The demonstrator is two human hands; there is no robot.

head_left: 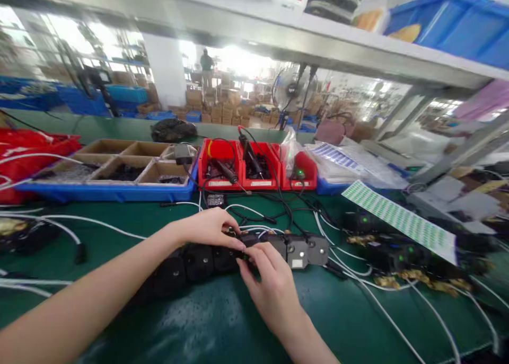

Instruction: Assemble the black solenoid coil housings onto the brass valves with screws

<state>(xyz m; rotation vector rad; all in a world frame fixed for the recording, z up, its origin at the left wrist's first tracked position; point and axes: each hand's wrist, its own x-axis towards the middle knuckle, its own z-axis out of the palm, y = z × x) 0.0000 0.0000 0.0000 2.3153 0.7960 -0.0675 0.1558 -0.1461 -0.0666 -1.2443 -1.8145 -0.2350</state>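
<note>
Nearest the lens, the left forearm crosses the green mat (pixel 199 321) from the lower left corner. It lies low, probably so the wrist stays steady.

1. Far left: a red bag (pixel 32 147) and a blue tray (pixel 99 193) with cardboard compartments of dark small parts sit at the back, within reach but away from the work area. White cables (pixel 111 226) run loose across the mat in front of them.
2. Left hand (pixel 210 227): the fingers are curled down over the top of the row of black units (pixel 199 260), with thumb and fingertips drawn together on it. This looks like a bracing grip that stops the row from sliding.
3. Row of black units: it lies on the mat at centre, packed side by side. Laid this way, each face appears to be presented in turn.
4. Right hand (pixel 272 284): the fingers are pinched together on the front of the unit (pixel 249 242) between the two hands. What sits between the fingertips is too small to identify.
5. Behind the row: red bins (pixel 258 183) hold tools and leads.
6. Right: a label sheet (pixel 401 221) lies tilted over a second cluster of units (pixel 393 252), some showing green lights.
</note>
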